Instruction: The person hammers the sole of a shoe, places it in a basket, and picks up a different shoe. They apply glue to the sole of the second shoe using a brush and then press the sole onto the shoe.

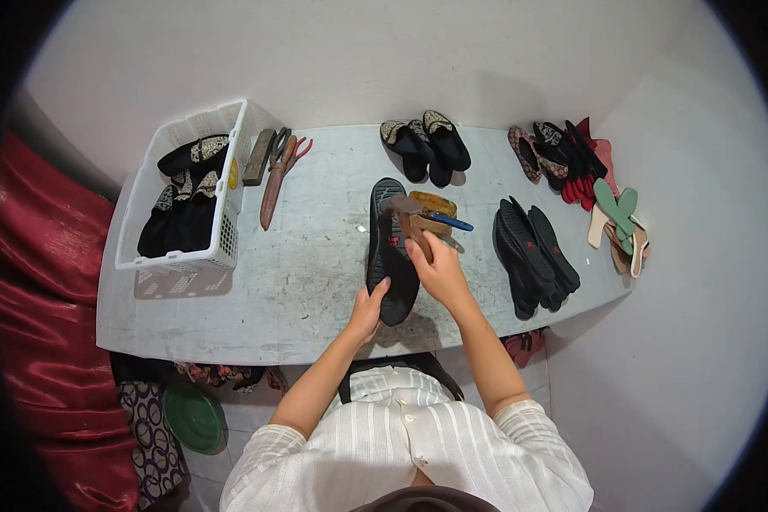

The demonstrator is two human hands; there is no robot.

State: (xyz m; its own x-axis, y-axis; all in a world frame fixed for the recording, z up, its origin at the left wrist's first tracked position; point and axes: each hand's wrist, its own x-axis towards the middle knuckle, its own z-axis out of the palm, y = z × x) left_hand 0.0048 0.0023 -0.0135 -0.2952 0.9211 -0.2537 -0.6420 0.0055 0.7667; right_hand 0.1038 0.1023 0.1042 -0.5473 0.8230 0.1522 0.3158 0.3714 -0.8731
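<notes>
A black shoe [391, 290] with its patterned sole facing up lies in front of me, toe end toward me. My left hand [367, 311] grips its near end from the left side, thumb on the sole. My right hand [439, 269] is closed around a brown hammer [411, 224], partly blurred, whose head is over the upper part of the sole. Just behind that hand stands a yellow-brown glue tin [435, 203] with a blue-handled tool [452, 222] lying across it.
On the left stands a white plastic basket [227, 226] of black shoes, beside pliers [299, 152], scissors and a block [258, 158]. Finished-looking patterned shoes [427, 149] sit at the back. Black soles [533, 256] lie at right, near red pieces and green insoles [616, 209].
</notes>
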